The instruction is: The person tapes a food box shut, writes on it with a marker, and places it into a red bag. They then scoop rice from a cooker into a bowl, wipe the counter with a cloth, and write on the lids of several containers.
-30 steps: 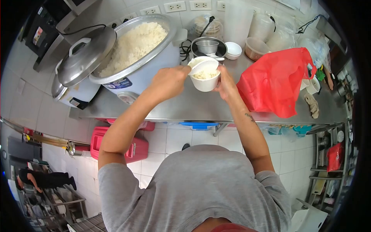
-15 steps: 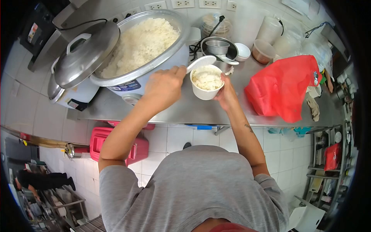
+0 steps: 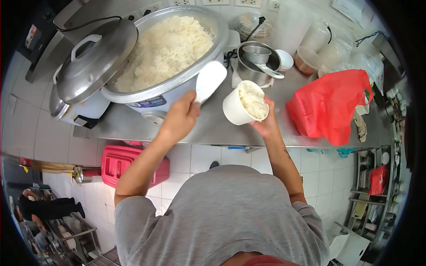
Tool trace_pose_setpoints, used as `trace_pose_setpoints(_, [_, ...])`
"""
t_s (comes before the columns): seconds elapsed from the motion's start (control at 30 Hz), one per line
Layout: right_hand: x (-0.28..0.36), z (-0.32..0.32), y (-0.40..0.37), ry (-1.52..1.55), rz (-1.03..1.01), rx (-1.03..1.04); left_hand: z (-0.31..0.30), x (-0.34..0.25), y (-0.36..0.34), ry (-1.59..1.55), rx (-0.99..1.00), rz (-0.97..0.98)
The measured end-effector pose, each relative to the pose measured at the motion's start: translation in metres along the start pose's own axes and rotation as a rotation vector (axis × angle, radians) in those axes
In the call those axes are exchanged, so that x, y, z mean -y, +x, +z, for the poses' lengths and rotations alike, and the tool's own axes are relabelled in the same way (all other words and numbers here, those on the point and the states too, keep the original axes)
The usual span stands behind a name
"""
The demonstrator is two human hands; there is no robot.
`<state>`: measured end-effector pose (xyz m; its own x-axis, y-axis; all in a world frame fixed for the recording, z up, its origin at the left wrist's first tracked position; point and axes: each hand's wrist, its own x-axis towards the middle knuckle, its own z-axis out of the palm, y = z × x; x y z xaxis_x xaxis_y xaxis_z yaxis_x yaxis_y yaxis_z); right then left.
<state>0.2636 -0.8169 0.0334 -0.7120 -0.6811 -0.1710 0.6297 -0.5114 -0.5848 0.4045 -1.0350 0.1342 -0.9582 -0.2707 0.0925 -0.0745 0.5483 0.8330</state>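
My left hand [image 3: 181,116] is closed round the handle of a white rice paddle [image 3: 211,80], its blade raised beside the rim of a large rice cooker [image 3: 177,88]. White rice [image 3: 166,48] fills much of the cooker. In my right hand [image 3: 269,122] is a white paper tub [image 3: 235,108], tilted to the right, with rice [image 3: 253,102] up to its rim. The tub is over the steel counter [image 3: 208,128]. Behind it, a steel pot [image 3: 248,73] holds a small metal bowl [image 3: 257,54] and a white-handled utensil [image 3: 270,71].
A metal lid [image 3: 95,62] leans against the cooker's left side. Right of the tub stands a red bag [image 3: 328,106]. Behind are white bowls [image 3: 284,59], a plastic container [image 3: 307,61] and clear bags. A pink bin [image 3: 117,164] stands below the counter; another person [image 3: 53,208] is far left.
The paddle has come away from the tub, moving left and turning its blade upright. The tub has tipped to the right and is slightly lower in view.
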Motion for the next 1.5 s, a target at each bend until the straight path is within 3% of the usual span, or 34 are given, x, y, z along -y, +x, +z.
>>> trace_pose_setpoints(0.13, [-0.005,0.001,0.003,0.026,-0.041,-0.034,0.026,-0.002,-0.015,0.011,0.011,0.144])
trace_pose_setpoints(0.27, [-0.004,0.001,0.005,0.015,-0.042,-0.006,-0.019,-0.041,-0.024,0.052,0.239,-0.026])
trace_pose_setpoints(0.33, [-0.005,0.003,0.003,0.009,-0.037,0.001,-0.031,-0.032,-0.026,0.247,-0.131,0.345])
trace_pose_setpoints(0.43, [-0.005,0.010,0.003,-0.088,-0.096,-0.067,-0.099,-0.015,0.005,0.685,-0.591,0.549])
trace_pose_setpoints(0.5, [-0.002,0.024,-0.001,-0.239,-0.153,-0.128,-0.163,-0.013,0.024,0.983,-0.686,0.279])
trace_pose_setpoints(0.53, [-0.003,0.021,0.001,-0.278,-0.153,-0.170,-0.196,-0.001,0.036,1.202,-0.786,0.298])
trace_pose_setpoints(0.6, [-0.008,0.012,0.007,-0.352,-0.150,-0.258,-0.254,0.015,0.061,1.363,-0.713,0.020])
trace_pose_setpoints(0.67, [-0.008,0.016,0.003,-0.346,-0.088,-0.336,-0.316,0.065,0.080,1.548,-0.695,0.114])
trace_pose_setpoints(0.7, [-0.009,0.017,0.001,-0.341,-0.059,-0.377,-0.335,0.080,0.088,1.577,-0.668,0.036])
trace_pose_setpoints(0.8, [-0.017,-0.007,0.001,-0.343,-0.046,-0.411,-0.359,0.100,0.110,1.404,-0.601,0.006])
trace_pose_setpoints(0.87, [-0.019,-0.011,-0.007,-0.317,-0.055,-0.445,-0.380,0.120,0.129,1.337,-0.590,0.094])
trace_pose_setpoints(1.07, [-0.023,-0.025,-0.018,-0.246,-0.146,-0.473,-0.384,0.098,0.142,1.460,-0.511,0.108])
trace_pose_setpoints(1.2, [-0.020,-0.026,-0.043,-0.288,-0.221,-0.531,-0.325,0.050,0.110,1.536,-0.425,0.144])
trace_pose_setpoints(1.4, [-0.019,-0.035,-0.073,-0.303,-0.267,-0.576,-0.250,0.002,0.108,1.307,-0.390,0.469])
trace_pose_setpoints(1.5, [-0.020,-0.029,-0.076,-0.234,-0.335,-0.558,-0.211,-0.018,0.139,1.298,-0.313,0.385])
